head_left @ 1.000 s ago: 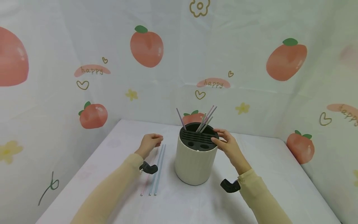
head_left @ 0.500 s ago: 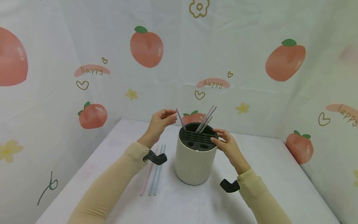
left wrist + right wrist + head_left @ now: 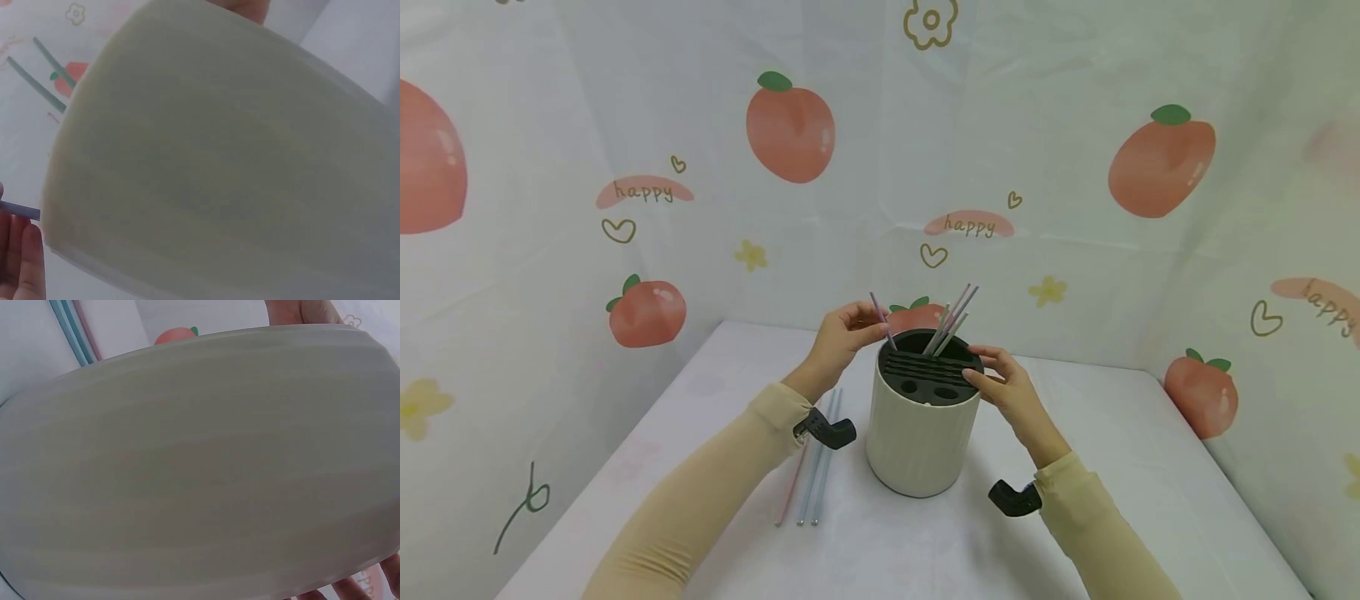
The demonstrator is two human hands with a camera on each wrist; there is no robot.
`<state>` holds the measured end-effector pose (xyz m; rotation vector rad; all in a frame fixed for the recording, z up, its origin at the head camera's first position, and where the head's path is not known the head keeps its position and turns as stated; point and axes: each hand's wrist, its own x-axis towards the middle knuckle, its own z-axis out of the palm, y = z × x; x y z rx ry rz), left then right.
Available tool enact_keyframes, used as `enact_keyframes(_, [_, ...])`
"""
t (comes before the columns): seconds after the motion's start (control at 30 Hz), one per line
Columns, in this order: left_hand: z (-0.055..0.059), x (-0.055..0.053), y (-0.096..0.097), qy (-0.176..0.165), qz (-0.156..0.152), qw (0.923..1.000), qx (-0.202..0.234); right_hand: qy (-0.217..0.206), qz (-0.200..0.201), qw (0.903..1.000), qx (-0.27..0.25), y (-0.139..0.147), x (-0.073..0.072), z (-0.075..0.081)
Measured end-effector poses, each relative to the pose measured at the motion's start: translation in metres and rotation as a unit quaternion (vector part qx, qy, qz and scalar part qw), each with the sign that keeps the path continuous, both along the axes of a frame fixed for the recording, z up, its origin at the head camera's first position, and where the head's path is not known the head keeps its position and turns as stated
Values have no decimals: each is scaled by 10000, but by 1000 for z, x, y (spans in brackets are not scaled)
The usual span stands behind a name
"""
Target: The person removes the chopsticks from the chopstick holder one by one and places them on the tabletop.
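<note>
A cream ribbed pen holder [image 3: 917,450] with a black slotted top [image 3: 928,375] stands upright on the table. Leaning in its rear opening, at the left, is a thin purple stick [image 3: 880,312], pinched between the thumb and fingers of my left hand [image 3: 842,342]. In the left wrist view the purple stick [image 3: 22,210] shows between the fingertips at the holder's rim. My right hand [image 3: 1011,387] holds the rim on the right, thumb on the black top, fingers behind. Several pink, purple and pale green sticks [image 3: 951,321] lean together in the same opening.
Left of the holder, two light blue sticks [image 3: 820,479] and a pink stick [image 3: 790,492] lie side by side on the white table [image 3: 910,550]. A white fruit-print curtain [image 3: 865,125] hangs behind and at both sides.
My left hand has risen from beside the lying sticks, moved right to the leaning purple stick and taken hold of it. The right hand has stayed on the holder's rim.
</note>
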<state>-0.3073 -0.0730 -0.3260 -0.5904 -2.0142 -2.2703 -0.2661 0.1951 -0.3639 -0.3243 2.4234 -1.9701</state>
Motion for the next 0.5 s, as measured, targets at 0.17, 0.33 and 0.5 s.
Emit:
enact_keyframes(0.17, [-3,-1,3,97,66,9999,-84,5,21,10000,-10,0,-1,-1])
enact_keyframes(0.33, [3,-2,2,548,276,9978,-270,18,37,10000,-27,1,-1,-1])
enact_keyframes(0.5, [25,-1,-2,1097,415,9929,187,36,45,10000,-31,1,-1,-2])
